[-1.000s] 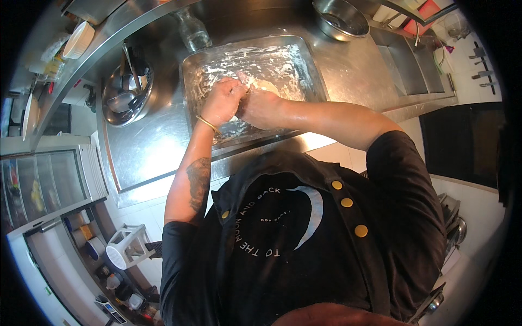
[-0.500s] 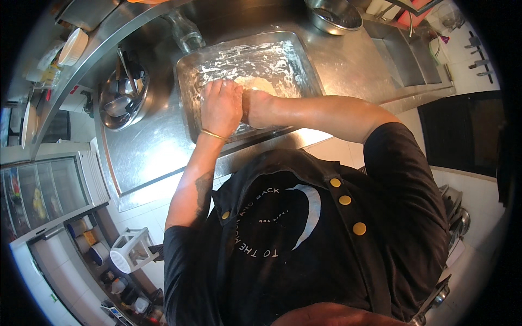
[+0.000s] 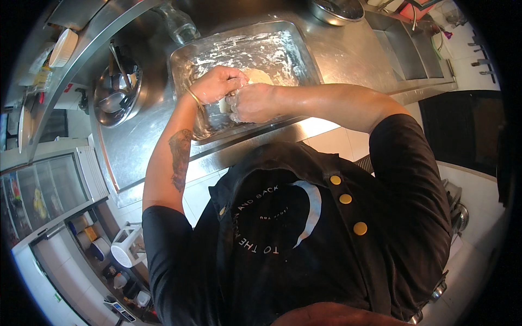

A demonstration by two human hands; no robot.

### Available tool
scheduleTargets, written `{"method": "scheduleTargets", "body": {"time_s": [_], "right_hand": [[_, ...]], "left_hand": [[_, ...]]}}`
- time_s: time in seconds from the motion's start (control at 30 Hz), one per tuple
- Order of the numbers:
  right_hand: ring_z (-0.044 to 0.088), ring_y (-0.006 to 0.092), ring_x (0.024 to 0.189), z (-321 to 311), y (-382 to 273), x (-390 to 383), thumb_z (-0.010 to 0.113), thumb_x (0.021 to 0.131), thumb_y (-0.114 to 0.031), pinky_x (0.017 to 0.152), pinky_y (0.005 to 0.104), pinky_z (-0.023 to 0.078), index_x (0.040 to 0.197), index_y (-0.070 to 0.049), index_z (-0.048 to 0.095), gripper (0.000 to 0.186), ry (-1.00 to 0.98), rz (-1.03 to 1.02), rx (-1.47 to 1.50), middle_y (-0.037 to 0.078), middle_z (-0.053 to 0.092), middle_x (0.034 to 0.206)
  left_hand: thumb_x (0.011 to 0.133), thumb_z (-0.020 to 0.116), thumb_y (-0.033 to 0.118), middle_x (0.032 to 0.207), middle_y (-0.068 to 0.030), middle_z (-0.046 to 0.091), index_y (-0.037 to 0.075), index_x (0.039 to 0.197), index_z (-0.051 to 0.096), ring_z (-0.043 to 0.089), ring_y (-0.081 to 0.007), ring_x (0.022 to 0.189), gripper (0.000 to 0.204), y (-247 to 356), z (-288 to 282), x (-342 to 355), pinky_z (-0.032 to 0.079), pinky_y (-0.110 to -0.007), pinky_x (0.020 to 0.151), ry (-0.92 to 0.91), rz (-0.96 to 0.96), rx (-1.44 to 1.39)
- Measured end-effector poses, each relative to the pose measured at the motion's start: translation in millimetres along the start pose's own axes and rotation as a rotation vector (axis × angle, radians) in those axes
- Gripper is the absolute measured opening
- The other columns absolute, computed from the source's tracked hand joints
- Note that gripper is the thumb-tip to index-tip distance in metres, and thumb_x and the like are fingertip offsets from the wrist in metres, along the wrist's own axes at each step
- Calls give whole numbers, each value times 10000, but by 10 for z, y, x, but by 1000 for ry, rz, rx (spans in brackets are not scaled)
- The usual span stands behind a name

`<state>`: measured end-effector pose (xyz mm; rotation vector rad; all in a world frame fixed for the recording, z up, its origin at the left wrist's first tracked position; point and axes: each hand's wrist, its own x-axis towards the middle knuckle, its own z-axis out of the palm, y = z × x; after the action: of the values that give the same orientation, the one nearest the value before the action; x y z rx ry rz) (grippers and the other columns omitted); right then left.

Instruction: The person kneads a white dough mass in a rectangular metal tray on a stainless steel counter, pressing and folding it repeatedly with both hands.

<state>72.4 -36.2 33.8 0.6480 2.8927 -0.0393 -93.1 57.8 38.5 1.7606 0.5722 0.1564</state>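
A pale lump of dough (image 3: 257, 76) lies in a rectangular metal baking tray (image 3: 300, 41) streaked with white flour. My left hand (image 3: 216, 85) comes in from the left with bent fingers closed on the dough's near-left edge. Against its fingertips, my right hand (image 3: 254, 103) is curled up and grips the near part of the dough. A bit of pale dough shows below and between the two hands. The hands hide much of the lump, and flour coats the fingers.
Left of the tray stands a steel bowl (image 3: 136, 103) holding utensils. A clear glass bottle (image 3: 182, 28) lies or stands by the tray's far-left corner. Another metal bowl (image 3: 337, 13) sits at the far right, before a sink (image 3: 405, 46). The steel counter's front edge runs close to my body.
My left hand has turned inward, from lying flat with fingers pointing away to bent fingers meeting the right hand. The right hand has shifted slightly left. The left elbow has swung outward.
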Motion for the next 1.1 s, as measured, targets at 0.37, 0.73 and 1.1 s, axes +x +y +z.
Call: {"method": "scheduleTargets", "body": {"time_s": [0.37,0.73,1.1], "right_hand": [[457,348,1416,-239,193,-69,641,950,-185,1089,495,476,1477,-124,522,543,754,-11,582,136,430,1579],[569,453,1242,70,546,147,509,961,-640,1051,562,488,1516,-18,410,840,1154,115,2559,300,467,1474],[629,416,1110,288,632,197,498,968,-656,968,520,538,1429,4,439,807,1208,363,2507,283,536,1364]], "left_hand": [[971,672,100,1021,-32,724,34,1122,713,668,-121,874,169,-651,34,74,552,-281,769,128,87,-941],[960,616,31,968,-111,690,23,1042,663,665,-224,827,95,-560,801,79,524,-358,719,503,116,-1336],[940,656,25,898,-92,696,4,993,659,664,-164,768,57,-418,811,102,519,-291,658,972,109,-958]]}}
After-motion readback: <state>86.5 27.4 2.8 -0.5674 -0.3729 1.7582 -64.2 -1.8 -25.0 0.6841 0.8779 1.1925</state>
